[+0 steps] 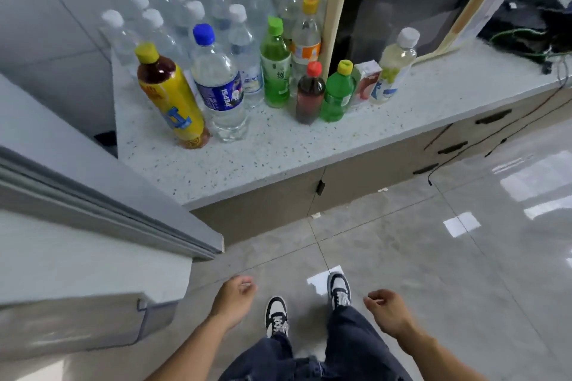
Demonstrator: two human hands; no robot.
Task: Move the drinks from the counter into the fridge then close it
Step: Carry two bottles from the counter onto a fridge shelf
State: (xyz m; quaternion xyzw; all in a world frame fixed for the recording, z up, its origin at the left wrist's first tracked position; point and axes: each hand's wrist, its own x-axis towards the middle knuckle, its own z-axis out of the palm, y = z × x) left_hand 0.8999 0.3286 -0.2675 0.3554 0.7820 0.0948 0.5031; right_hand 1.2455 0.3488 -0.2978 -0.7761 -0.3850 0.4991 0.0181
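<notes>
Fridge door (93,195) stands open across the left of the frame, its door shelf (154,315) at lower left; the interior is out of view. Desk (247,164) runs across the centre, the microwave (408,6) at upper right. Drinks cluster at upper centre: clear water bottles (185,3) packed at the back, coloured ones nearer the front edge. Front row: yellow tea bottle (173,99), Pepsi water bottle (219,86), green tea bottle (275,68), small cola bottle (310,93), small green soda bottle (336,93).

Left hand (232,297) and right hand (387,309) hang low at the bottom of the frame, fingers loosely curled, holding nothing, well apart from the bottles.

Judgement: the step is reaching for drinks. Best to take front-row bottles first, one per hand, gripped round the body, so the tall ones behind are not knocked.
</notes>
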